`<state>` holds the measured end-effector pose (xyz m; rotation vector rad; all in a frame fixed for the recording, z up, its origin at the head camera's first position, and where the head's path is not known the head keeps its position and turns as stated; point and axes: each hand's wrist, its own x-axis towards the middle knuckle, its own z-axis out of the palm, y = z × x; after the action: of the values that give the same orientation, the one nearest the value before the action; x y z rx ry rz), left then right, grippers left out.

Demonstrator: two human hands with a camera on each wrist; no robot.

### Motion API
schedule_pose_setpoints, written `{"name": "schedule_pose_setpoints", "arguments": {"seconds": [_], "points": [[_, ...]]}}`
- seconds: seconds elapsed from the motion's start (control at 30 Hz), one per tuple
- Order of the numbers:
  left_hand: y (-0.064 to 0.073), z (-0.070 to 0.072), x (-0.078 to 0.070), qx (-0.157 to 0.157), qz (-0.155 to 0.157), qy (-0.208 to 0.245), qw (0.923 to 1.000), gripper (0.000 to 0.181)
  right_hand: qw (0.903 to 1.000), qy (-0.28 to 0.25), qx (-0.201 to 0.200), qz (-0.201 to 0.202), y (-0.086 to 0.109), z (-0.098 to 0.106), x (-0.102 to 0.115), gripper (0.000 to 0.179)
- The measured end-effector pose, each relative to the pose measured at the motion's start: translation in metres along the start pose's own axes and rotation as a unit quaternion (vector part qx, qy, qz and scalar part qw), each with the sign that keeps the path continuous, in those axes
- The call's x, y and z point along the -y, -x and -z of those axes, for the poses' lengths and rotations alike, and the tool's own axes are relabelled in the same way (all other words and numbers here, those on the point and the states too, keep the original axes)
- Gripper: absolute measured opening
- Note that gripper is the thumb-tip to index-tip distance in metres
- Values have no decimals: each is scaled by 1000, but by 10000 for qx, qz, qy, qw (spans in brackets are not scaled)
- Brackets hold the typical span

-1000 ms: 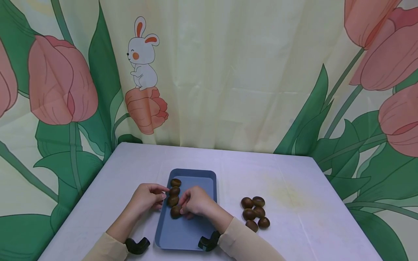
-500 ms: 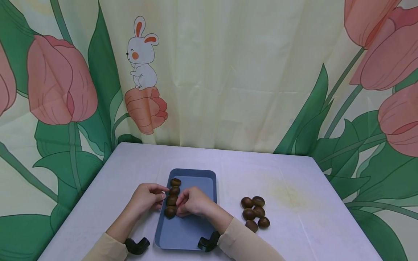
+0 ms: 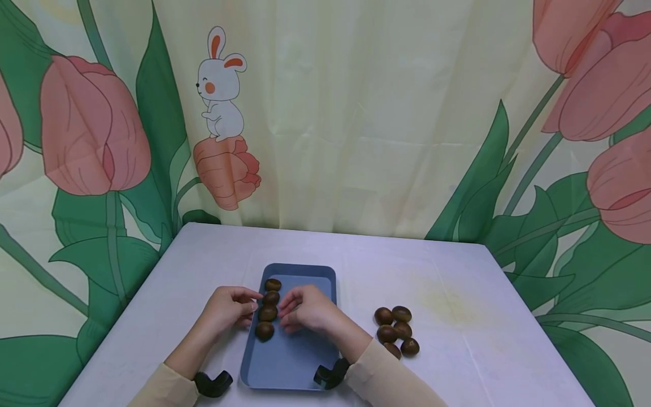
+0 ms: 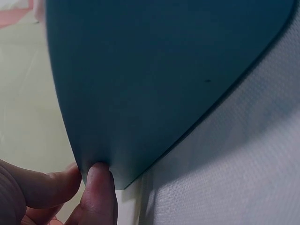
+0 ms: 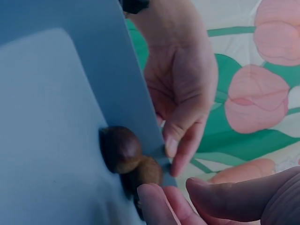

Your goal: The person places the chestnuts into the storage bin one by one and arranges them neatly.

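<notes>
Several brown chestnuts (image 3: 265,331) lie in a column along the left wall of a blue rectangular tray (image 3: 295,367). At the tray's left side, my left hand (image 3: 230,308) pinches the rim; the left wrist view shows a finger pressed against the outer wall (image 4: 154,84). My right hand (image 3: 310,310) hovers over the tray just right of the column, fingers loosely bent with nothing between them. In the right wrist view, two chestnuts (image 5: 123,149) show by the wall, partly covered by the right fingertips (image 5: 152,199).
On the white table (image 3: 447,362), right of the tray, sits a loose cluster of several more chestnuts (image 3: 386,333). A curtain (image 3: 356,141) printed with tulips and a rabbit hangs behind the table. Black camera mounts (image 3: 213,384) are on both wrists.
The nearest chestnut has shifted left into line with the others, pushed by my right hand. That hand has since let go and drawn back to the right. My left hand stays at the rim.
</notes>
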<state>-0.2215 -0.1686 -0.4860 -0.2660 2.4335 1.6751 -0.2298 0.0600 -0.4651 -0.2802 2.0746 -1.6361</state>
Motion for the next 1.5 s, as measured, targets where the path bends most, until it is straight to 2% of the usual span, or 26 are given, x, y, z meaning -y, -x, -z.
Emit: {"name": "schedule_pose_setpoints", "arguments": {"seconds": [0.27,0.8,1.03,1.27,1.5], "points": [[0,0,-1,-4,-10,-29,10000,20,9999,-4,34,138,5,18,5,27],[0,0,0,23,-4,113,9999,20,9993,-12,-244,291,25,60,6,30],[0,0,0,18,-27,104,9999,20,9982,-88,-553,222,37,84,4,28],[-2,0,0,63,62,54,9999,20,9947,29,-1023,-68,52,109,-2,32],[-2,0,0,42,112,41,9999,19,9927,-12,-1201,-92,67,132,-11,29]]}}
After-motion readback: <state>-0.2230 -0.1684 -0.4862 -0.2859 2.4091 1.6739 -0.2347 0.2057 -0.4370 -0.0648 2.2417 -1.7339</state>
